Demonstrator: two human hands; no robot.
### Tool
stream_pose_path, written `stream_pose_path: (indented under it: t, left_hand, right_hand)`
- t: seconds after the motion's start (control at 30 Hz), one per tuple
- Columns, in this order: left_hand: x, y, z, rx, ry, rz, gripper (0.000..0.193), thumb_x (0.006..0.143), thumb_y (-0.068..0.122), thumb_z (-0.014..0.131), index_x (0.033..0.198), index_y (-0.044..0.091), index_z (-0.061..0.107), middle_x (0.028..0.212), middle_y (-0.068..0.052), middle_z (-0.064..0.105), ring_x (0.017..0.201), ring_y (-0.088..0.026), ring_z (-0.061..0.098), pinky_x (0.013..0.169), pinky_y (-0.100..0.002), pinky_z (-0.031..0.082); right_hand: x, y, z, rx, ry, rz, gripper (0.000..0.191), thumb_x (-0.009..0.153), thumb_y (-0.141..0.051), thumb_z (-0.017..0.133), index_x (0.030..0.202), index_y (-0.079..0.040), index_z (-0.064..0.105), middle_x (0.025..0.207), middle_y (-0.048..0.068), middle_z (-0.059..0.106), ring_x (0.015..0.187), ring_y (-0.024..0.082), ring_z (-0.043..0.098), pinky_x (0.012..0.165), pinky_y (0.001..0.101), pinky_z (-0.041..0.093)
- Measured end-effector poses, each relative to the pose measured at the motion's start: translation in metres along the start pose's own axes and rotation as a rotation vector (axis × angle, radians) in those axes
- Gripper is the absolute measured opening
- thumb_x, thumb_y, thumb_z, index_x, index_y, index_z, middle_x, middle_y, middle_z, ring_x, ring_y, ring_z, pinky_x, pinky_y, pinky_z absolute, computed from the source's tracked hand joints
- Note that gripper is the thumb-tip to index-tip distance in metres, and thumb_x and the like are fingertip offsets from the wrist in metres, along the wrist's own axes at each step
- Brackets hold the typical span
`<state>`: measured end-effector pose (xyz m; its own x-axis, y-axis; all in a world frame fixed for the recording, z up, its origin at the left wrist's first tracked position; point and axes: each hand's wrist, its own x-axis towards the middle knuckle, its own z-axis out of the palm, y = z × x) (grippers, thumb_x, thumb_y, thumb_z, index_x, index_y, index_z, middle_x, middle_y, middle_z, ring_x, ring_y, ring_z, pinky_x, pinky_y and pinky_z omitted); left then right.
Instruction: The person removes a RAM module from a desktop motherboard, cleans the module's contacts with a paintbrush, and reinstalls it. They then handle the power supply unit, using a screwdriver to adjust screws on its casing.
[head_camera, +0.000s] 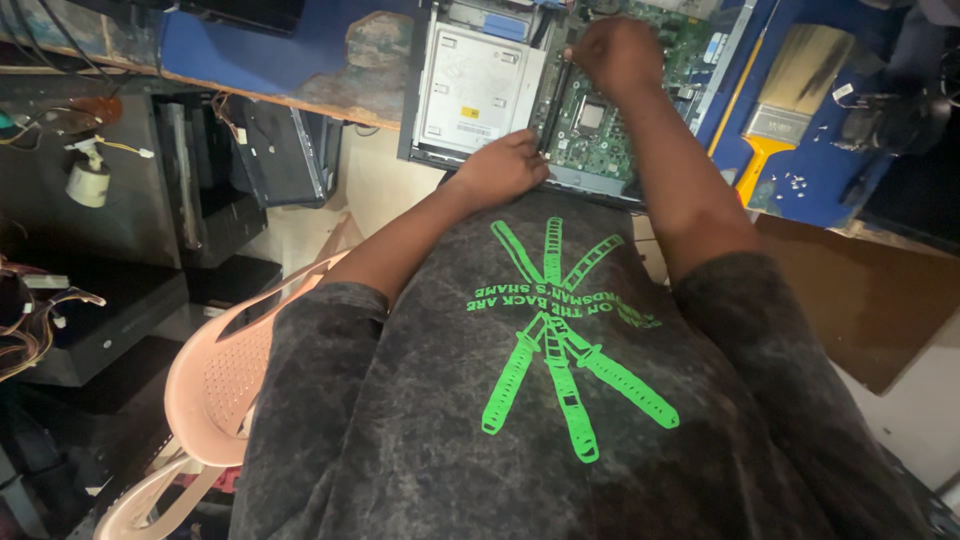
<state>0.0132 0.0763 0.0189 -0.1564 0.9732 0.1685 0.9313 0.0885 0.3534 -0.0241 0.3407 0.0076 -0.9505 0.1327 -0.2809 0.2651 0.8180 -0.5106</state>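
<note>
**Both hands on the long dark strip in the open computer**

I look down over my own dark shirt with the green print. My left hand (500, 168) and my right hand (617, 52) are both inside the open computer case (425, 110), which lies flat on the blue counter (250, 55), at its near edge. Between the two hands runs a thin dark strip (557, 100), probably a memory module. It stands on its edge on the green circuit board (590, 130), just beside the grey metal drive cage (475, 88).

My right hand is closed over the far end of the strip, fingers curled down on it. My left hand rests at the near end with the fingertips bent against it. Whether the strip is fully down in its slot I cannot tell, because the hands cover both ends.

As I judge it, the work is in the middle. The cover of the case is already off and the board lies bare, with the square chip socket (591, 116) uncovered. The strip is not free in my hands; it sits along the board.

To the right of the case lies a wide paintbrush (790, 95) with a yellow handle, and near it some small pale bits (795, 182) that may be screws. I sit on a pink plastic chair (215, 380).
</note>
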Motion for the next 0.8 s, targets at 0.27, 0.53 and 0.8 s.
stream_pose_path:
  t: [0.27, 0.53, 0.8]
  left_hand:
    - [0.013, 0.002, 0.002, -0.029, -0.039, -0.035, 0.012, 0.086, 0.018, 0.06, 0.082, 0.011, 0.068, 0.084, -0.005, 0.072, 0.097, -0.022, 0.065, 0.099, -0.034, 0.046]
    - [0.014, 0.002, 0.005, -0.071, -0.028, -0.049, 0.012, 0.085, 0.017, 0.06, 0.079, 0.012, 0.069, 0.081, -0.005, 0.072, 0.094, -0.023, 0.065, 0.097, -0.033, 0.046]
    - [0.012, 0.0, 0.014, -0.068, -0.004, -0.052, 0.012, 0.084, 0.017, 0.063, 0.086, 0.014, 0.074, 0.084, -0.002, 0.072, 0.096, -0.022, 0.064, 0.093, -0.032, 0.046]
  right_hand:
    - [0.0, 0.001, -0.002, -0.026, -0.027, 0.132, 0.03, 0.083, -0.042, 0.087, 0.089, -0.014, 0.078, 0.092, 0.013, 0.073, 0.085, 0.036, 0.069, 0.075, 0.0483, 0.053]
    - [0.001, 0.006, 0.006, -0.035, -0.027, 0.162, 0.032, 0.084, -0.046, 0.084, 0.092, -0.016, 0.079, 0.096, 0.012, 0.075, 0.09, 0.035, 0.07, 0.079, 0.0473, 0.053]
    - [0.012, 0.012, 0.005, -0.049, -0.104, 0.172, 0.031, 0.088, -0.046, 0.081, 0.094, -0.016, 0.08, 0.094, 0.012, 0.074, 0.089, 0.034, 0.071, 0.078, 0.0485, 0.054]
